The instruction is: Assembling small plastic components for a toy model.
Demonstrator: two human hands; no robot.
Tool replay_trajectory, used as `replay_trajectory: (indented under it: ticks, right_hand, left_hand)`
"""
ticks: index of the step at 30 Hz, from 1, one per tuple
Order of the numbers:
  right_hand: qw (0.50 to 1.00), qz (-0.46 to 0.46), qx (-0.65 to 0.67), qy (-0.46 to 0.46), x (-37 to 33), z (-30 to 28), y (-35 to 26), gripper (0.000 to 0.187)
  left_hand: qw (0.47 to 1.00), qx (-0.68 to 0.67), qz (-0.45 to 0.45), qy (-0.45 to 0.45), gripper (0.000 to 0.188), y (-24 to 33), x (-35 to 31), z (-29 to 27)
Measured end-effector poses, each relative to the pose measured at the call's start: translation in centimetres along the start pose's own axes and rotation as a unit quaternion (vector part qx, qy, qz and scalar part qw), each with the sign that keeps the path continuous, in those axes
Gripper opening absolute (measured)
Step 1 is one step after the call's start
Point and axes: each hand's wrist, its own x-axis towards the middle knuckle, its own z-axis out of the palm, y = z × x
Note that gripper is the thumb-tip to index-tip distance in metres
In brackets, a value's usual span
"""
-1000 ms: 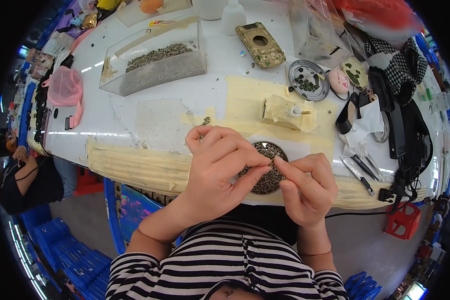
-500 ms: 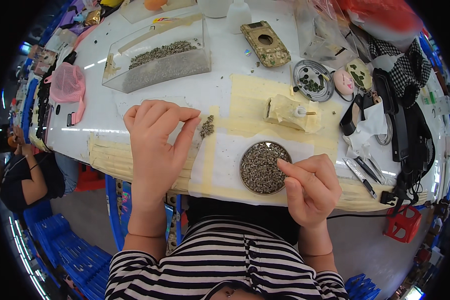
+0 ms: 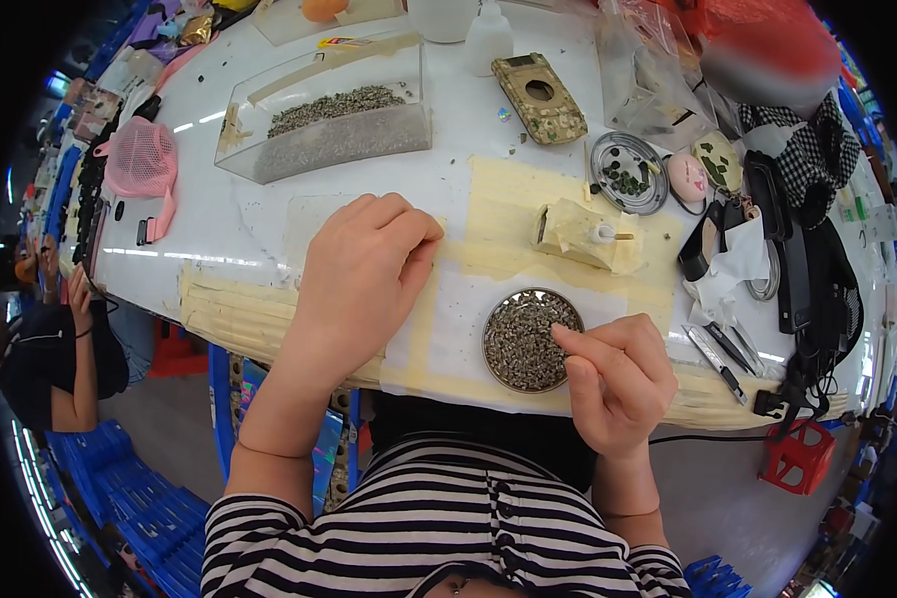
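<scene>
My left hand [image 3: 369,274] is over the left part of the taped work area, back up, with its fingers curled together. Whatever they hold is hidden beneath the hand, and the small heap of metal bits seen there earlier no longer shows. My right hand [image 3: 628,384] has its fingers bent, with the index fingertip over the small metal pieces [image 3: 523,344] and the thumb by the rim of their round dish [image 3: 486,354]. I cannot make out anything between that thumb and finger. Past the dish stands a tape-wrapped block [image 3: 568,239] with a white knob and short rod.
A clear bin [image 3: 344,149] of metal bits stands far left, near a pink mesh pouch [image 3: 142,159]. A camouflage model hull [image 3: 538,98] lies far centre. Right are a dish of dark green parts [image 3: 658,189], a craft knife [image 3: 716,364] and tweezers [image 3: 733,347].
My left hand has moved right over the small heap, and its fingers have drawn together. My right hand stays at the dish. The view has shifted slightly.
</scene>
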Motion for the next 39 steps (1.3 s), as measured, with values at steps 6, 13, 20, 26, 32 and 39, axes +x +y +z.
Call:
replay_trajectory:
  ticks: [6, 13, 20, 26, 32, 39]
  right_hand:
    - [1.000, 0.004, -0.002, -0.002, 0.0, -0.1, -0.2, 0.018]
    - [1.000, 0.003, -0.004, 0.002, -0.1, 0.0, -0.1, 0.018]
    - [1.000, 0.006, -0.009, 0.005, -0.2, 0.0, -0.2, 0.018]
    - [1.000, 0.000, -0.005, 0.003, 0.2, 0.2, -0.5, 0.021]
    - [0.999, -0.038, 0.006, 0.005, 2.0, 0.8, -1.8, 0.030]
    - [0.998, -0.052, -0.012, 0.039, 2.9, 1.8, -1.8, 0.031]
  left_hand:
    - [0.998, 0.054, -0.003, 0.019, 0.011, 0.4, -0.3, 0.1]
    - [0.998, 0.056, -0.001, 0.024, 0.011, -0.3, -0.6, 0.5]
    - [0.986, -0.144, -0.050, 0.069, 0.009, 0.9, -0.9, -0.1]
    - [0.817, -0.548, -0.171, 0.059, 0.015, 3.4, -2.4, 0.3]
    - [0.593, -0.773, -0.222, -0.033, 0.025, 2.9, -2.7, 1.5]
    - [0.598, -0.756, -0.262, -0.039, 0.022, 3.6, -2.8, 2.2]
